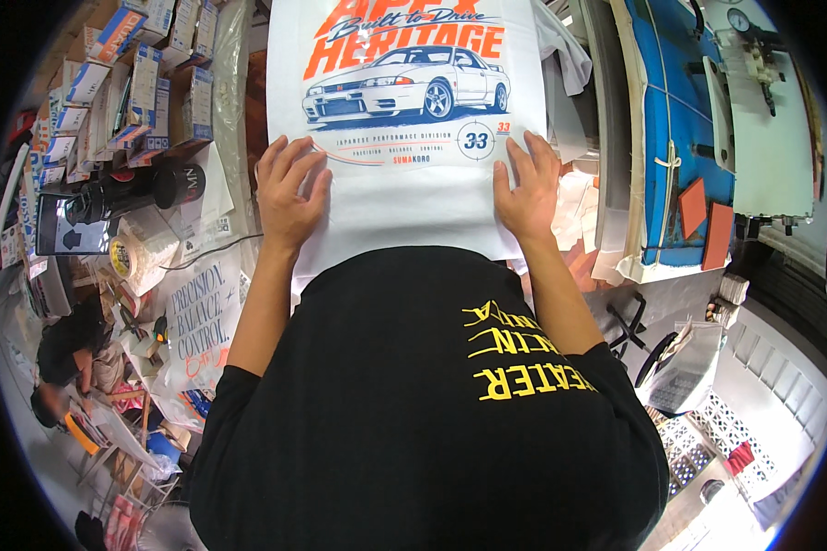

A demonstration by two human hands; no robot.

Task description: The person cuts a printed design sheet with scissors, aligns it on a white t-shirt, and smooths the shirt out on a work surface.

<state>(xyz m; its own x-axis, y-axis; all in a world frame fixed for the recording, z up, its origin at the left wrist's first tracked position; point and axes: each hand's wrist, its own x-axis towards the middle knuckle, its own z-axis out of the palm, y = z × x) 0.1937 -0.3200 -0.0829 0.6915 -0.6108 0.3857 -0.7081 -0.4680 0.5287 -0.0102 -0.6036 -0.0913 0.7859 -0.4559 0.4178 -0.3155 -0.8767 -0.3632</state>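
Observation:
A white cloth that looks like a T-shirt [404, 207] lies spread in front of me, carrying a printed design of a white and blue car [413, 87] with orange and blue lettering. The print area has a slight sheen; whether a clear film covers it I cannot tell. My left hand [292, 193] rests on the cloth's left edge below the car, its fingers apart. At the right edge, beside a round printed emblem [475, 140], my right hand [529, 188] lies with fingers spread. Neither hand grips anything. My body hides the cloth's near end.
Stacked boxes [142, 96], a black device [161, 188] and a tape roll [121, 257] crowd the left. Farther down sits another person [73, 344]. Beyond a grey rail at right are a blue surface [657, 119], red-orange blocks [718, 236] and a machine with a gauge [738, 18].

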